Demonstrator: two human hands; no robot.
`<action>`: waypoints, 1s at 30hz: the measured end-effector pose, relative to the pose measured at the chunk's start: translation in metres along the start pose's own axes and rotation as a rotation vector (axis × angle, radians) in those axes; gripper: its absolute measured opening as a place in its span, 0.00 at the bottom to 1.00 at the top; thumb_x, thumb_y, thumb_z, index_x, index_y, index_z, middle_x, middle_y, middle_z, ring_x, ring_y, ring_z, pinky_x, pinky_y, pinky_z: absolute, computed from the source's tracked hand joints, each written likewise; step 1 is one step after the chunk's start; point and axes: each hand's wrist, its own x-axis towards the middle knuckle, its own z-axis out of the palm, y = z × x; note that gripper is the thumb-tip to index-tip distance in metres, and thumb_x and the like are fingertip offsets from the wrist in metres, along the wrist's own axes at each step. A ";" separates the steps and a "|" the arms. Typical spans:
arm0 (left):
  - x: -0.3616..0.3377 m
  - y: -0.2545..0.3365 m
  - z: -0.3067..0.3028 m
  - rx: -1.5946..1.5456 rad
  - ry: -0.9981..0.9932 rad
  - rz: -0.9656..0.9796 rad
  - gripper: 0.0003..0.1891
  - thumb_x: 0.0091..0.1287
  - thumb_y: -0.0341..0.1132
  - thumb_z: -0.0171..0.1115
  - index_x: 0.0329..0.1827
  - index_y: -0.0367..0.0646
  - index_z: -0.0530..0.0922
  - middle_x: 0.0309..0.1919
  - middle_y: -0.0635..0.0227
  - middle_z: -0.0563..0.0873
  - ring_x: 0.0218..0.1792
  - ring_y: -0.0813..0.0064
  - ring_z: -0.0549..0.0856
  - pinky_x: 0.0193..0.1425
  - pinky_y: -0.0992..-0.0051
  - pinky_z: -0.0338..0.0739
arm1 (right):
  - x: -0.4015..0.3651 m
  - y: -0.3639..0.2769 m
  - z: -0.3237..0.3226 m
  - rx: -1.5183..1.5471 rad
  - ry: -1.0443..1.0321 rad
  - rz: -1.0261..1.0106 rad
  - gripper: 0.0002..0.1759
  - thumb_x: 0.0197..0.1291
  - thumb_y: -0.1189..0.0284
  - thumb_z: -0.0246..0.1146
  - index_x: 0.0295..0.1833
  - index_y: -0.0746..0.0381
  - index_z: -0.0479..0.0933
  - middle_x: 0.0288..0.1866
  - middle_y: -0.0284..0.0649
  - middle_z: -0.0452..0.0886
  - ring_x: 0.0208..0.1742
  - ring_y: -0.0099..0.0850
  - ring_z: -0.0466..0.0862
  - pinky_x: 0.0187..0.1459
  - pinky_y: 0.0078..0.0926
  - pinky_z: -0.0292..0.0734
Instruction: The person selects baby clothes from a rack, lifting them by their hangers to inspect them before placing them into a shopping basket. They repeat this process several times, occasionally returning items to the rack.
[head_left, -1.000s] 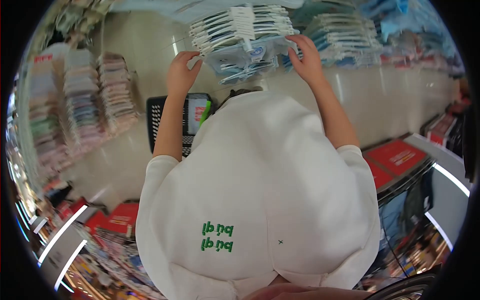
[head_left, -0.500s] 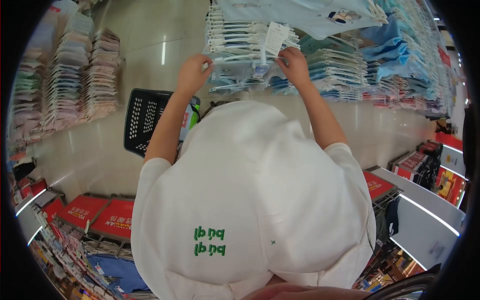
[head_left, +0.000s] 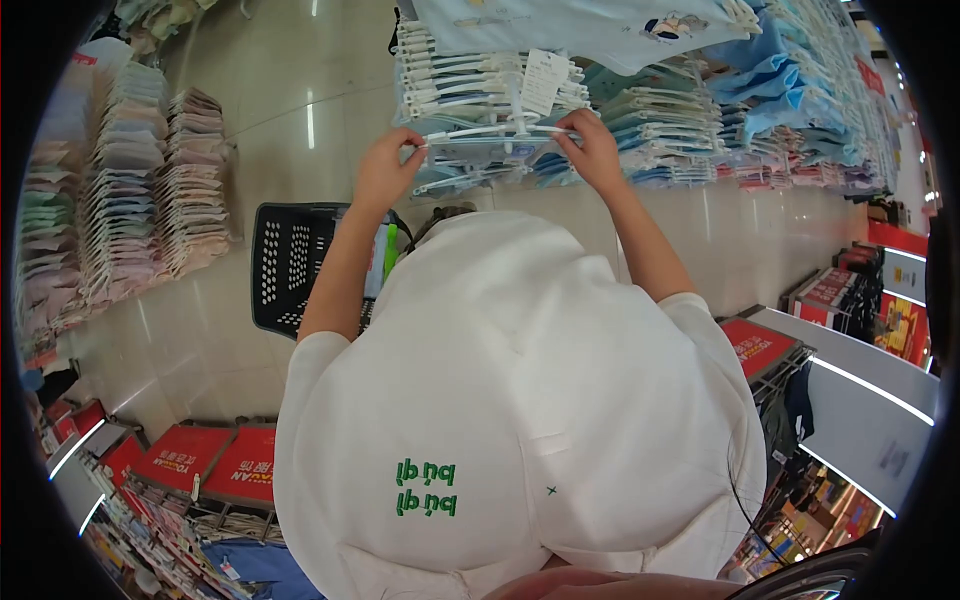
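Observation:
My left hand [head_left: 388, 168] pinches the left end of a white clothes hanger [head_left: 470, 132], thumb against fingers. At the opposite end, my right hand [head_left: 592, 150] grips it in the same way, close to the shoulder of the garment. A pale blue garment [head_left: 475, 152] hangs from this hanger, seen almost edge-on from above. Just behind it, a white price tag [head_left: 543, 82] stands out in front of a dense row of white hangers [head_left: 450, 85]. A light blue printed garment [head_left: 590, 25] lies across the top of the row.
A black perforated shopping basket [head_left: 295, 265] is beside my left forearm. More hanging clothes [head_left: 135, 180] stand at the left, and blue ones [head_left: 770, 85] at the right. Red-topped racks [head_left: 185, 455] are behind me on both sides. I wear a white shirt [head_left: 450, 350].
The view has shifted, so hands, basket and racks appear lower. The held garment looks more edge-on, and its round label is less visible. Both hands keep their grip.

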 end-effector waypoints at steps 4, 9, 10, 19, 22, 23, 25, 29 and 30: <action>0.001 0.014 -0.003 -0.035 0.035 0.027 0.09 0.55 0.31 0.63 0.37 0.38 0.77 0.34 0.63 0.83 0.37 0.68 0.82 0.46 0.75 0.74 | -0.007 0.008 -0.004 0.107 0.028 0.006 0.07 0.49 0.73 0.63 0.33 0.64 0.76 0.33 0.38 0.75 0.34 0.36 0.76 0.34 0.26 0.71; -0.001 0.019 -0.004 -0.088 0.049 0.034 0.08 0.56 0.30 0.63 0.37 0.38 0.77 0.33 0.64 0.83 0.37 0.72 0.82 0.44 0.77 0.74 | -0.007 0.011 -0.004 0.152 0.017 0.027 0.07 0.48 0.74 0.64 0.34 0.64 0.77 0.33 0.38 0.76 0.34 0.35 0.77 0.35 0.26 0.72; -0.003 0.018 -0.005 -0.088 0.043 0.015 0.08 0.56 0.30 0.63 0.37 0.38 0.77 0.33 0.64 0.83 0.37 0.72 0.82 0.43 0.78 0.75 | -0.006 0.011 -0.003 0.159 0.011 0.037 0.07 0.48 0.74 0.64 0.34 0.64 0.78 0.33 0.38 0.76 0.34 0.35 0.77 0.35 0.26 0.72; -0.015 0.007 -0.007 -0.070 0.004 -0.119 0.07 0.57 0.30 0.62 0.36 0.38 0.76 0.32 0.61 0.83 0.35 0.68 0.84 0.41 0.75 0.77 | 0.002 0.007 0.015 0.102 -0.053 0.055 0.09 0.48 0.69 0.63 0.34 0.62 0.79 0.33 0.39 0.78 0.37 0.36 0.79 0.36 0.29 0.73; -0.015 0.009 -0.006 -0.051 -0.013 -0.134 0.08 0.57 0.31 0.62 0.37 0.38 0.76 0.32 0.61 0.83 0.36 0.68 0.84 0.42 0.75 0.77 | 0.003 0.010 0.016 0.051 -0.074 0.041 0.09 0.48 0.69 0.63 0.34 0.62 0.79 0.33 0.40 0.78 0.36 0.38 0.78 0.37 0.30 0.73; -0.014 0.009 -0.006 -0.031 -0.017 -0.135 0.08 0.57 0.31 0.62 0.37 0.38 0.75 0.33 0.61 0.83 0.36 0.68 0.84 0.42 0.75 0.77 | 0.002 0.010 0.016 0.054 -0.076 0.044 0.09 0.48 0.69 0.63 0.34 0.62 0.79 0.33 0.40 0.78 0.36 0.38 0.78 0.37 0.30 0.73; -0.013 0.009 -0.005 -0.055 -0.024 -0.158 0.09 0.57 0.31 0.62 0.38 0.38 0.75 0.33 0.61 0.83 0.37 0.68 0.84 0.43 0.75 0.77 | 0.003 0.011 0.015 -0.031 -0.044 -0.045 0.09 0.49 0.70 0.64 0.35 0.63 0.78 0.33 0.41 0.78 0.37 0.37 0.78 0.38 0.28 0.72; -0.010 0.010 -0.004 -0.177 -0.041 -0.168 0.11 0.57 0.33 0.64 0.40 0.38 0.75 0.34 0.62 0.83 0.41 0.68 0.83 0.45 0.75 0.76 | -0.002 0.015 0.011 -0.063 -0.015 -0.069 0.09 0.48 0.71 0.65 0.35 0.63 0.79 0.33 0.40 0.79 0.38 0.38 0.77 0.40 0.29 0.71; -0.010 0.014 -0.006 -0.174 -0.044 -0.168 0.11 0.57 0.33 0.64 0.40 0.38 0.75 0.34 0.62 0.83 0.41 0.68 0.83 0.45 0.75 0.76 | -0.004 0.012 0.009 -0.039 0.003 -0.067 0.08 0.48 0.71 0.65 0.34 0.63 0.79 0.32 0.40 0.79 0.37 0.38 0.78 0.40 0.28 0.71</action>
